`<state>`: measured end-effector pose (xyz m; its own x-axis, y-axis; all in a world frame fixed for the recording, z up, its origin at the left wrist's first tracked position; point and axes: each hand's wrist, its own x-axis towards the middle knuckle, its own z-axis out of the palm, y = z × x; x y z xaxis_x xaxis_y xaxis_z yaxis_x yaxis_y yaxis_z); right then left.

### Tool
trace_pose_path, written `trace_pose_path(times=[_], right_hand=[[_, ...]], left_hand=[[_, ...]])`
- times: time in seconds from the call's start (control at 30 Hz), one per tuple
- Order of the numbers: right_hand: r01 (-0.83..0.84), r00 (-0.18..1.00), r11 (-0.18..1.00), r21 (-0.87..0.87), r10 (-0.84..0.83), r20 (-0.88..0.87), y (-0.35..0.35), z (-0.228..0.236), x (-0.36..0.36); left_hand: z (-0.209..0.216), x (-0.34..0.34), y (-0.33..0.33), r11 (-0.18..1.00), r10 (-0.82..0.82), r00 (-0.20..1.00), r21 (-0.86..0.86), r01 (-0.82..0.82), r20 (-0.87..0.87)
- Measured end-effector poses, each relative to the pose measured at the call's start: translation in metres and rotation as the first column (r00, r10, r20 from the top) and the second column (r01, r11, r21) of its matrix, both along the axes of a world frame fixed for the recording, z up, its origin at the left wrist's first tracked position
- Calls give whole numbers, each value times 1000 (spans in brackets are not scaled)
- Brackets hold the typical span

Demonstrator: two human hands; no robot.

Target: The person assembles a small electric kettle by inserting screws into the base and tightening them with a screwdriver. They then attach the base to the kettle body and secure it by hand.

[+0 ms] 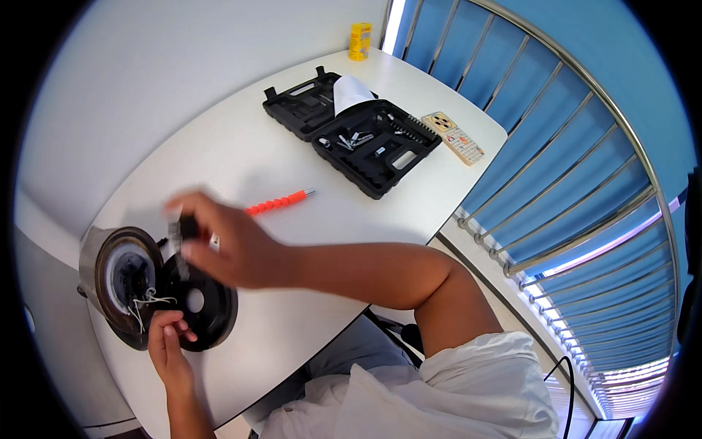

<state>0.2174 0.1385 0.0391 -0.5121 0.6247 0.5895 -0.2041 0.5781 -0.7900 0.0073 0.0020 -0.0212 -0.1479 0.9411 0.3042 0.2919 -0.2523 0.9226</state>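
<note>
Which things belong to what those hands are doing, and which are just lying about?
Likely part of the job:
opened metal appliance with white wires
black round cover
blurred item in the right hand
orange flexible shaft
open black tool case

Apparently lying about:
yellow box
pale patterned board
white sheet on the case
</note>
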Motion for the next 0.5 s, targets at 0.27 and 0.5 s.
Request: trace_pose_path(times=[0.27, 0.5], right_hand=[[776, 615, 630, 8, -760, 211, 145, 23, 208], [876, 320, 436, 206, -845, 428, 152, -37, 281]], left_hand=[[5, 14, 1, 996, 47, 998, 67, -50, 48], [-1, 13, -2, 994, 88, 993, 63, -93, 80]])
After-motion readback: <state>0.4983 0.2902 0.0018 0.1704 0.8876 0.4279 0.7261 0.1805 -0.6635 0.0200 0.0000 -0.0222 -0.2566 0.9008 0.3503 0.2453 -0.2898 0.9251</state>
